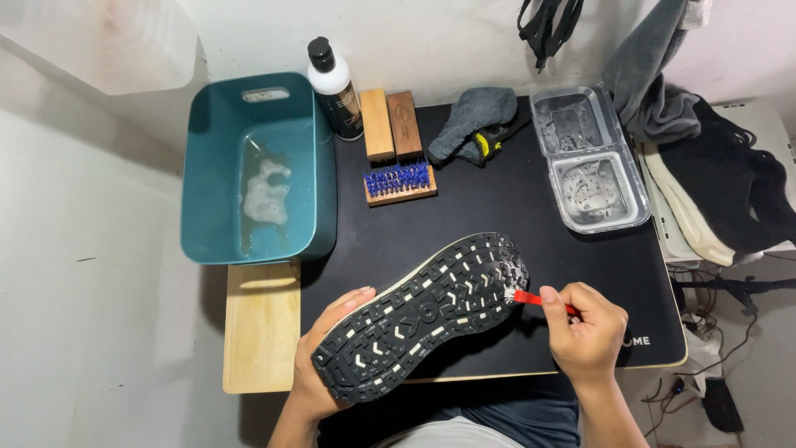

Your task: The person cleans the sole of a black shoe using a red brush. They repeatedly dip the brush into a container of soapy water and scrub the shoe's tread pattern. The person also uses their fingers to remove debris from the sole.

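holding the shoe [423,311] sole-up over the near edge of the table [506,207], i have my left hand [319,365] cupped under its lower end, fingers wrapped round the edge. my right hand [584,328] is closed in a pinch on a small red-handled brush [535,298], whose pale bristle tip touches the sole's rim at the upper end.

the shoe looks light enough to carry in one hand, i judge. the black tread is stiff rubber with deep lugs, so it gives good purchase, though it may be wet and a bit slick given the soapy water in the teal tub [257,166]. the upper is likely softer and would give under a squeeze, so the firm sole edge, where my left hand already sits, seems the best place to hold.

its long axis runs on a diagonal, from near-left by my left hand up to far-right by the brush. i cannot say for certain which end is the toe.

beyond it lie a blue-bristled brush [400,182], two wooden blocks [390,124], a bottle [334,87], a grey cloth [477,120] and a clear tray [590,158].
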